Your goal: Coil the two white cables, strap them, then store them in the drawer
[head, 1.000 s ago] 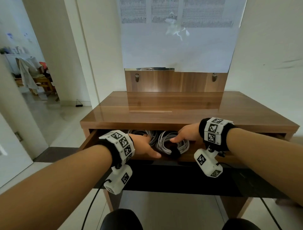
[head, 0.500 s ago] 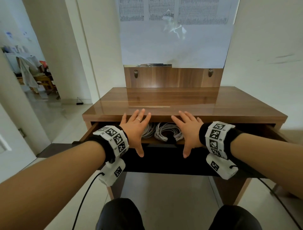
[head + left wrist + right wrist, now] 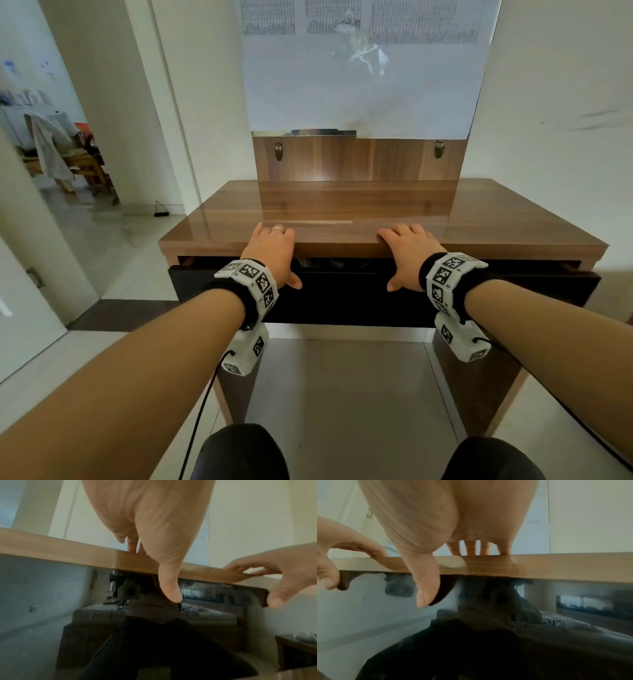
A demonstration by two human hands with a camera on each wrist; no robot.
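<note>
- Head view: the drawer (image 3: 342,294) sits almost closed under the counter (image 3: 376,209), its dark front running long from 9 o'clock to 3 o'clock, with only a thin gap showing along the top.
- Both palms are against that front. The left hand (image 3: 272,251) is at roughly 11 o'clock of the frame centre, the right hand (image 3: 409,258) at 1 o'clock, and each is about equally near the panel.
- The fingers of both hands are spread and lie flat over the counter edge, gripping nothing, with thumbs hanging down over the front.
- The white cables (image 3: 310,263) are only a pale sliver in the gap between the wrists, at 12 o'clock from the thumbs. The coils and straps cannot be made out.
- Left wrist view: the left thumb (image 3: 169,588) points down at 6 o'clock across the glossy drawer face (image 3: 51,601), and the other fingers go over the counter edge (image 3: 60,550). The right hand (image 3: 278,582) comes in at 3 o'clock with its fingers loosely open.
- Right wrist view: it mirrors that, with four fingers (image 3: 471,547) fanned on top of the counter edge (image 3: 556,566), the thumb (image 3: 426,585) down, and the left hand (image 3: 342,547) at 9 o'clock. No cable is visible here.
- Judgement: the storing looks all but finished. What remains is a straight push toward 12 o'clock, square to the front's long axis and even on both sides so that the drawer does not skew.
</note>
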